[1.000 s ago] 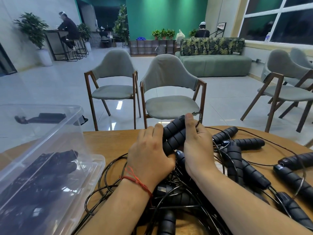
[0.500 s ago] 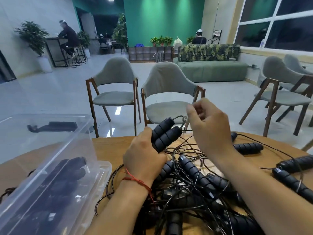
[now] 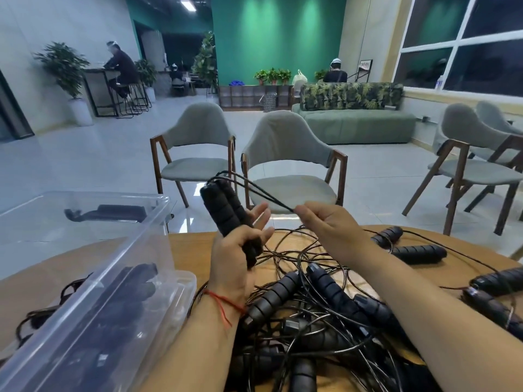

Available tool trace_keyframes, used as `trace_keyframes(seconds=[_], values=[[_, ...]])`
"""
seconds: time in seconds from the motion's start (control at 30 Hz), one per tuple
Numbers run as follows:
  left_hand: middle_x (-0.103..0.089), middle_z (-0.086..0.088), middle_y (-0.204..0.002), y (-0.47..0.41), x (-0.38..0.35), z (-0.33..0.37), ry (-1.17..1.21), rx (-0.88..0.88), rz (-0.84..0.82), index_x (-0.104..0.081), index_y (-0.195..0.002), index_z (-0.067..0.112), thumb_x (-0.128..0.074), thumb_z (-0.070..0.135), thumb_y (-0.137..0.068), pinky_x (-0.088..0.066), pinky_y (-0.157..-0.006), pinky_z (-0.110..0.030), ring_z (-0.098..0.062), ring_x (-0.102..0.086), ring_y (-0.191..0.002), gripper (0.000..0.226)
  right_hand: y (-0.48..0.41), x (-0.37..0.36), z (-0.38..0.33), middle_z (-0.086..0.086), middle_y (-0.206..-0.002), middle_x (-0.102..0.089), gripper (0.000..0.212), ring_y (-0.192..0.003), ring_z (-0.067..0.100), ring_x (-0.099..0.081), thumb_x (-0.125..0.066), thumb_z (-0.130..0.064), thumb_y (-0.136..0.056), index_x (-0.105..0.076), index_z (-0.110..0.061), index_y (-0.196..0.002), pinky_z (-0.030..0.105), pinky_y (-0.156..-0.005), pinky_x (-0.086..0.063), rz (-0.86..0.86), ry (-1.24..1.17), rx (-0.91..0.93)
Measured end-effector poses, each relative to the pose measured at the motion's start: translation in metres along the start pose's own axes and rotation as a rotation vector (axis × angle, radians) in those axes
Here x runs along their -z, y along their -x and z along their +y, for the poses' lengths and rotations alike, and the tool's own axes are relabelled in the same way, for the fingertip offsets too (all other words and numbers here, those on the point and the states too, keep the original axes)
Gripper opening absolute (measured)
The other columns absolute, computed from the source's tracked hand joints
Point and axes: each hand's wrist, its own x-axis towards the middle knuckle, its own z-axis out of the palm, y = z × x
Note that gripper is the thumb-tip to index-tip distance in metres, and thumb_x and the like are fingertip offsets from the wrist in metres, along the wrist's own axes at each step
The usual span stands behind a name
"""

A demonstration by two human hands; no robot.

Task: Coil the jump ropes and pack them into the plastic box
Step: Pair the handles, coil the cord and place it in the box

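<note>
My left hand (image 3: 236, 258) holds two black foam jump-rope handles (image 3: 223, 210) together, upright above the table. Their thin black cord (image 3: 263, 195) runs from the handle tops to my right hand (image 3: 325, 224), which pinches it taut at chest height. Below lies a tangled pile of jump ropes (image 3: 319, 304) with several black handles on the wooden table (image 3: 186, 250). The clear plastic box (image 3: 113, 278) stands at the left, tilted, with dark coiled ropes inside.
More handles (image 3: 418, 253) and cords lie on the table's right side. Two grey chairs (image 3: 288, 165) stand just beyond the far table edge, more chairs at right. People sit far back in the room.
My left hand has lifted the two handles off the pile and stood them upright. My right hand left the handles, took the cord and drew it out to the right.
</note>
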Motion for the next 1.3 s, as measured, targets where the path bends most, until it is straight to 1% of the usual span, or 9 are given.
trace_keyframes(seconds=[0.1,0.23,0.37,0.47,0.67,0.77,0.93,1.13,1.3], values=[[-0.073,-0.025,-0.127,0.001,-0.007,-0.001,0.162,0.039,0.039,-0.057,-0.115,0.002,-0.052,-0.003,-0.084,-0.053,-0.104,-0.055,-0.039,-0.070,-0.123,0.031,0.005,-0.017,0.011,-0.006,-0.072,-0.062,0.042,-0.070,0.010,-0.056,-0.046,-0.057,-0.108,-0.061,-0.030,-0.079,0.038,-0.066,-0.045,-0.075,0.189,0.037],[-0.075,-0.023,-0.123,-0.003,-0.006,0.000,0.230,0.108,0.068,-0.058,-0.128,0.003,-0.039,-0.003,-0.097,-0.051,-0.108,-0.054,-0.038,-0.071,-0.122,0.038,0.009,-0.036,0.009,-0.017,-0.073,-0.062,0.031,-0.072,0.005,-0.059,-0.045,-0.053,-0.112,-0.060,-0.056,-0.084,0.026,-0.063,-0.038,-0.154,0.253,0.093],[-0.068,-0.009,-0.084,-0.005,-0.005,-0.002,0.201,0.121,0.060,-0.060,-0.107,0.008,-0.045,-0.004,-0.094,-0.058,-0.089,-0.047,-0.028,-0.074,-0.088,0.023,0.010,-0.033,0.010,-0.020,-0.077,-0.066,0.028,-0.078,0.000,-0.061,-0.046,-0.058,-0.110,-0.071,-0.046,-0.102,0.023,-0.065,-0.038,-0.186,0.271,0.037],[-0.057,-0.005,-0.078,-0.007,-0.004,-0.002,0.207,0.103,0.070,-0.057,-0.109,0.010,-0.046,-0.005,-0.094,-0.062,-0.076,-0.043,-0.021,-0.063,-0.073,0.024,0.012,-0.020,0.013,-0.012,-0.071,-0.065,0.040,-0.070,0.006,-0.060,-0.048,-0.069,-0.103,-0.067,-0.041,-0.082,0.031,-0.063,-0.043,-0.182,0.366,0.015],[-0.060,0.001,-0.075,-0.023,0.017,-0.001,0.074,0.087,0.233,-0.057,-0.106,0.015,-0.062,0.008,-0.097,-0.055,-0.097,-0.060,-0.016,-0.062,-0.070,0.012,0.009,0.035,0.015,-0.009,-0.069,-0.065,0.050,-0.068,0.008,-0.060,-0.061,-0.081,-0.087,-0.067,-0.033,-0.074,0.038,-0.064,-0.053,-0.124,0.477,-0.033],[-0.062,0.002,-0.078,-0.026,0.022,-0.006,-0.094,0.115,0.291,-0.058,-0.113,0.017,-0.070,0.020,-0.099,-0.064,-0.073,-0.055,-0.015,-0.065,-0.071,0.019,0.008,0.053,0.005,-0.016,-0.076,-0.069,0.041,-0.076,0.005,-0.063,-0.064,-0.078,-0.086,-0.072,-0.038,-0.081,0.039,-0.069,-0.056,-0.142,0.499,-0.007],[-0.059,0.001,-0.081,-0.023,0.020,-0.013,-0.400,0.111,0.319,-0.058,-0.113,0.022,-0.075,0.043,-0.096,-0.043,-0.043,-0.027,-0.015,-0.060,-0.070,0.032,0.011,0.078,-0.023,-0.021,-0.077,-0.068,0.031,-0.076,-0.001,-0.061,-0.065,-0.073,-0.090,-0.074,-0.043,-0.090,0.029,-0.063,-0.046,-0.179,0.672,0.064],[-0.060,0.000,-0.083,-0.015,0.009,-0.012,-0.700,0.103,0.245,-0.054,-0.119,0.029,-0.063,0.072,-0.091,-0.044,-0.046,-0.029,-0.016,-0.059,-0.068,0.052,0.010,0.089,-0.041,-0.017,-0.067,-0.062,0.036,-0.069,0.001,-0.056,-0.060,-0.074,-0.087,-0.070,-0.039,-0.081,0.025,-0.057,-0.037,0.012,0.710,0.178],[-0.067,0.001,-0.095,-0.009,0.002,-0.019,-1.044,-0.021,0.062,-0.050,-0.122,0.038,-0.038,0.084,-0.090,-0.060,-0.079,-0.044,-0.018,-0.068,-0.085,0.057,0.006,0.072,-0.066,-0.021,-0.069,-0.059,0.031,-0.067,0.001,-0.052,-0.062,-0.066,-0.094,-0.068,-0.038,-0.081,0.023,-0.057,-0.035,-0.029,0.696,0.383]])
